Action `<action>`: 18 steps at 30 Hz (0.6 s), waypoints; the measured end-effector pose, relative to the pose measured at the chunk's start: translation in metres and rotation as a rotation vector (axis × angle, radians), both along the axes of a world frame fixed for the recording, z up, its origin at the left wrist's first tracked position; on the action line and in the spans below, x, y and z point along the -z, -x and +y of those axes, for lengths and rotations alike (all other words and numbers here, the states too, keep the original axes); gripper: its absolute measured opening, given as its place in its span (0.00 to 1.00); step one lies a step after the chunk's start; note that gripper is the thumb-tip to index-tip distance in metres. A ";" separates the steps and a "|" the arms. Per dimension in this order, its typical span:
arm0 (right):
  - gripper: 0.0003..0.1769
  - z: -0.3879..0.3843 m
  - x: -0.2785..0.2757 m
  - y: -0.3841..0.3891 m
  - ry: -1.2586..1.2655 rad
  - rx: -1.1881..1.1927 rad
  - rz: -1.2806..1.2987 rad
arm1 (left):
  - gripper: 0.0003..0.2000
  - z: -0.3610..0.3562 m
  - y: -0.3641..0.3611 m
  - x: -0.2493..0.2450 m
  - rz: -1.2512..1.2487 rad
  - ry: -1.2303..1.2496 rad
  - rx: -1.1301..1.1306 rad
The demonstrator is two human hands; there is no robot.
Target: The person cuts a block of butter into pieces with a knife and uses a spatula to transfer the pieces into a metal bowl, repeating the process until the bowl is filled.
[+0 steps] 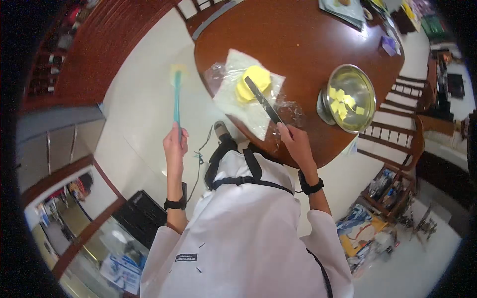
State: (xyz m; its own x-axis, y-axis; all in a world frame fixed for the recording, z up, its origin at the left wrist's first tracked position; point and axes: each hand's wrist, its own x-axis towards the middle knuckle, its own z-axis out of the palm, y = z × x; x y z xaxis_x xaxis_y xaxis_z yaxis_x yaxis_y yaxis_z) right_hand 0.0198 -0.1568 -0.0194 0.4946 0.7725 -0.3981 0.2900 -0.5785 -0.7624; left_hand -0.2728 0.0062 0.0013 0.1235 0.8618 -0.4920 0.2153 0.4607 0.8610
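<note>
My left hand [175,143] is closed around the teal handle of a spatula [177,102], raised over the floor left of the table; its pale, see-through head looks blurred. In my right hand [296,145] is a knife [265,103], its dark blade pointing up and left. The blade overlaps a yellow block of butter [258,78] that lies on a white sheet [243,115] at the table's near left edge. Crinkled clear plastic wrap [290,110] lies around the sheet. To the right, a steel bowl [365,83] holds several yellow butter pieces [343,104].
The brown wooden table [278,35] has a rounded edge. Papers [343,12] and a purple packet [390,45] lie at its far right. Wooden chairs [397,129] stand on the right. A cable [201,154] hangs beside my leg, and bags [362,228] sit on the floor.
</note>
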 end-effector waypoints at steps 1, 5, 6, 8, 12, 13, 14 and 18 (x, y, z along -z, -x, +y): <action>0.23 0.005 0.006 0.005 0.015 -0.030 -0.004 | 0.23 0.000 0.012 0.003 0.000 0.005 -0.027; 0.26 0.017 0.029 0.013 0.042 -0.121 -0.112 | 0.21 -0.007 0.042 0.023 -0.022 0.024 -0.112; 0.26 0.019 0.034 0.014 0.041 -0.113 -0.127 | 0.21 -0.008 0.045 0.029 -0.024 0.039 -0.136; 0.26 0.021 0.040 0.017 0.048 -0.112 -0.149 | 0.21 -0.008 0.050 0.036 -0.049 0.093 -0.157; 0.26 0.020 0.054 0.016 0.060 -0.095 -0.099 | 0.20 -0.005 0.053 0.038 -0.059 0.110 -0.140; 0.26 0.019 0.057 0.016 0.068 -0.093 -0.102 | 0.20 -0.004 0.054 0.039 -0.045 0.108 -0.132; 0.26 0.020 0.055 0.018 0.063 -0.107 -0.121 | 0.20 -0.002 0.055 0.041 -0.031 0.105 -0.122; 0.26 0.020 0.061 0.020 0.092 -0.103 -0.121 | 0.22 0.004 0.056 0.042 0.004 0.132 -0.096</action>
State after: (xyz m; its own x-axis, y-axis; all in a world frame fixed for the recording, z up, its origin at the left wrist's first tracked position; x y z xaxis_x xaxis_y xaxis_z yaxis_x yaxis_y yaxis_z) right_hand 0.0000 -0.1365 -0.0805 0.4636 0.7846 -0.4116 0.4379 -0.6068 -0.6634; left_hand -0.3287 0.0107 -0.0403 0.0412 0.7975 -0.6019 0.1679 0.5883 0.7910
